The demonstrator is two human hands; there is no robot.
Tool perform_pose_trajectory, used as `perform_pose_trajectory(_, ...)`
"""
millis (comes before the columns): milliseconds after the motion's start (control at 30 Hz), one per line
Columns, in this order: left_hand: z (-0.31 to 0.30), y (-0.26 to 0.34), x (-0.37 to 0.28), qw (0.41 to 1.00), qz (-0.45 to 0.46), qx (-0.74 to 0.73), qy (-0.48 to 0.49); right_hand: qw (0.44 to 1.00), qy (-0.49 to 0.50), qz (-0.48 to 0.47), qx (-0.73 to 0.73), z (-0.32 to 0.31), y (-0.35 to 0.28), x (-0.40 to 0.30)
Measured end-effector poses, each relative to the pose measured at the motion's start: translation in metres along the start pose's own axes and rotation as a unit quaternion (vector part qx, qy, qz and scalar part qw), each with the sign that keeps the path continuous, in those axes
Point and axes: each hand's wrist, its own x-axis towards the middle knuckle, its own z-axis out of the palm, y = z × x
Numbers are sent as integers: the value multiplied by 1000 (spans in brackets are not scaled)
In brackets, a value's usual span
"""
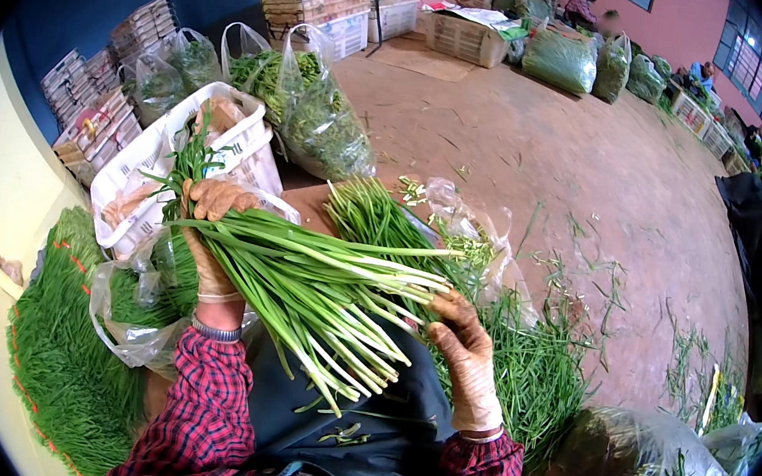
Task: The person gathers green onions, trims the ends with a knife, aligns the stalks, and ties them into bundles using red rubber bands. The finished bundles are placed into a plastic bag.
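Note:
My left hand [219, 202], in a soiled thin glove, grips a loose bunch of green chives [280, 255] near its leafy end. The pale stalk ends fan out to the right over my dark apron [336, 444]. At those ends is my right hand [467, 350], gloved too, its fingertips stained brown and touching some stalks. Whether a stalk is pinched between finger and thumb cannot be made out. Just beyond the held bunch lies another bunch of chives [376, 216], its cut ends facing away from me. A few pale scraps [344, 437] rest on the apron.
At left, a large pile of chives [73, 344] lies along the wall. A white plastic crate [171, 158] stands ahead of it, beside filled clear bags [325, 112]. Loose green leaves [527, 374] cover the floor at right, near a stuffed plastic bag [636, 472]. People sit along the far wall.

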Motion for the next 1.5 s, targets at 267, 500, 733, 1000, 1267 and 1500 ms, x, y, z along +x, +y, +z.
perform_pose_trajectory(267, -4, -17, 4, 1000, -10, 29, -1, 997, 14, 44, 60, 20, 15, 25)
perform_pose_trajectory(500, -24, -15, 9, 999, -24, 21, 31, 993, 19, 87, 83, 21, 12, 32)
perform_pose_trajectory(733, -39, 1, 29, 1000, -5, 17, 14, 988, 76, -62, 121, -47, 17, 35)
perform_pose_trajectory(1000, -21, -7, 61, 994, 37, 97, -32, 996, 59, 50, -39, -82, 4, 14)
perform_pose_trajectory(1267, 31, -36, 65, 954, 113, 268, -78, 914, -310, 255, 59, 23, -5, 28)
perform_pose_trajectory(1500, 10, -95, 12, 708, -22, 569, -416, 909, -270, 207, 241, 28, 13, 65)
